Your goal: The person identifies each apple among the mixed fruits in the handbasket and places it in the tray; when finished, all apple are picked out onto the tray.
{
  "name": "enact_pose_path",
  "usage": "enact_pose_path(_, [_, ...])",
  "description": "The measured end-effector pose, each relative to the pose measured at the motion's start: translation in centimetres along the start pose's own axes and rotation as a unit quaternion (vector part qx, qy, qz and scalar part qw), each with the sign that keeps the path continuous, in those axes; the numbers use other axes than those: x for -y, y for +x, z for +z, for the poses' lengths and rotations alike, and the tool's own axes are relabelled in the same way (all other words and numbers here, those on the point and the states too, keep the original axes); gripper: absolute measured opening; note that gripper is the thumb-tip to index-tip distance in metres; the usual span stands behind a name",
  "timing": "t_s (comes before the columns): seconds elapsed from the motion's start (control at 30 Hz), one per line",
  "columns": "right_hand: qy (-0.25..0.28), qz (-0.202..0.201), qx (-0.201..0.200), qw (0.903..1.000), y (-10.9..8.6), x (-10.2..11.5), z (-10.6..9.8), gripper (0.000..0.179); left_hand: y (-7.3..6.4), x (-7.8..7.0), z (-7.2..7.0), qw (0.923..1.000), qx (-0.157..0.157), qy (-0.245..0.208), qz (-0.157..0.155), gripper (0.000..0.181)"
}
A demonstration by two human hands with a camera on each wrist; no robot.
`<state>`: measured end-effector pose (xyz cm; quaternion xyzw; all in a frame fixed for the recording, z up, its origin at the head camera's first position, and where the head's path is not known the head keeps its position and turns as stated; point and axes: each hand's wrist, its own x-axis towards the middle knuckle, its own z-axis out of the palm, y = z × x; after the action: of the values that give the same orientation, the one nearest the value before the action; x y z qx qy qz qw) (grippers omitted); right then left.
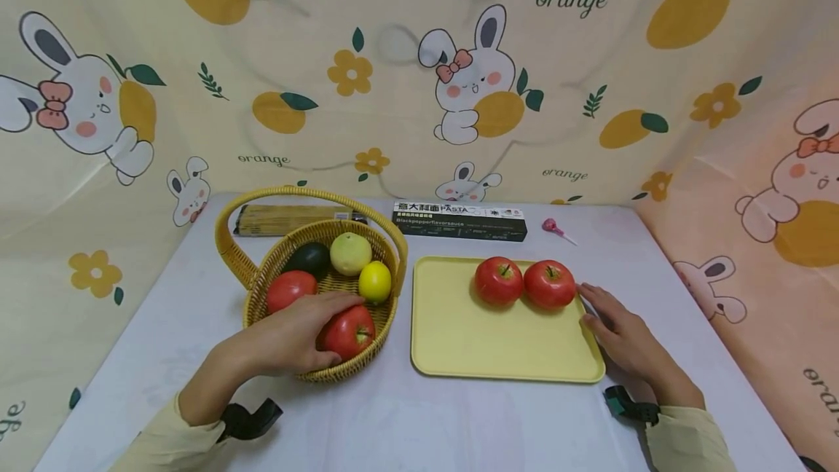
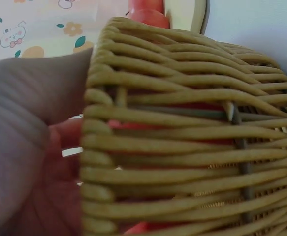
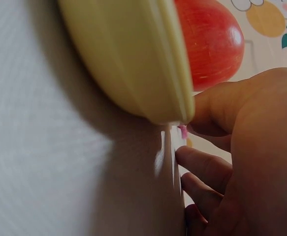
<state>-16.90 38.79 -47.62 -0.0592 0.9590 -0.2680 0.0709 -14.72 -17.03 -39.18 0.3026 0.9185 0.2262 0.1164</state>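
My left hand (image 1: 285,332) reaches into a yellow wicker basket (image 1: 341,371) and grips a red apple (image 1: 354,332), fingers over its top and thumb at its near side. In the left wrist view the basket's woven wall (image 2: 192,147) covers most of that apple. Another red fruit (image 1: 288,287), a dark green avocado-like fruit (image 1: 308,259), a pale yellow-green round fruit (image 1: 350,253) and a yellow lemon (image 1: 375,282) share the basket. My right hand (image 1: 625,337) rests at the right edge of a yellow tray (image 1: 485,348), thumb at its rim (image 3: 185,98). Two red apples (image 1: 499,281) (image 1: 549,285) sit side by side on the tray.
Behind the basket lies a pack of spaghetti (image 1: 288,220), partly hidden by the arched handle (image 1: 226,235). A black-and-white pasta box (image 1: 459,222) stands behind the tray, with a pink lollipop (image 1: 553,226) to its right. A printed cloth (image 1: 380,108) hangs around the white table (image 1: 419,421).
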Motion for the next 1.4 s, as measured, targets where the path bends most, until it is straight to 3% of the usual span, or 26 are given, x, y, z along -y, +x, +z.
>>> enact_pose_path(0.23, [0.003, 0.0, 0.004, 1.0, -0.1, 0.0, 0.1, 0.069, -0.7, 0.1, -0.9, 0.9983, -0.045, -0.031, -0.02, 0.086])
enact_pose_path(0.43, [-0.001, -0.003, 0.001, 1.0, -0.1, 0.0, 0.0, 0.069, -1.1, -0.3, -2.4, 0.991, -0.109, -0.071, 0.031, 0.085])
enact_pose_path(0.67, [0.002, 0.001, 0.003, 1.0, -0.2, -0.1, 0.0, 0.069, -0.6, -2.7, -2.6, 0.9755, -0.1, -0.169, 0.099, 0.088])
enact_pose_path(0.9, [0.002, 0.007, 0.007, 0.9999, -0.1, 0.0, 0.0, 0.07, 1.9, -5.7, -1.5, 0.9556, -0.06, -0.252, 0.139, 0.085])
enact_pose_path(1.03, [0.005, 0.009, 0.011, 0.9999, -0.1, 0.1, -0.1, 0.071, 4.0, -7.1, -0.2, 0.9438, -0.055, -0.287, 0.155, 0.084])
enact_pose_path(1.17, [0.003, 0.007, 0.009, 0.9999, -0.1, 0.1, -0.2, 0.07, 6.1, -8.8, 1.3, 0.9265, -0.055, -0.332, 0.169, 0.083])
enact_pose_path(1.4, [0.005, 0.007, 0.009, 0.9999, -0.1, 0.0, -0.2, 0.071, 9.3, -11.4, 4.4, 0.9065, -0.068, -0.387, 0.154, 0.084])
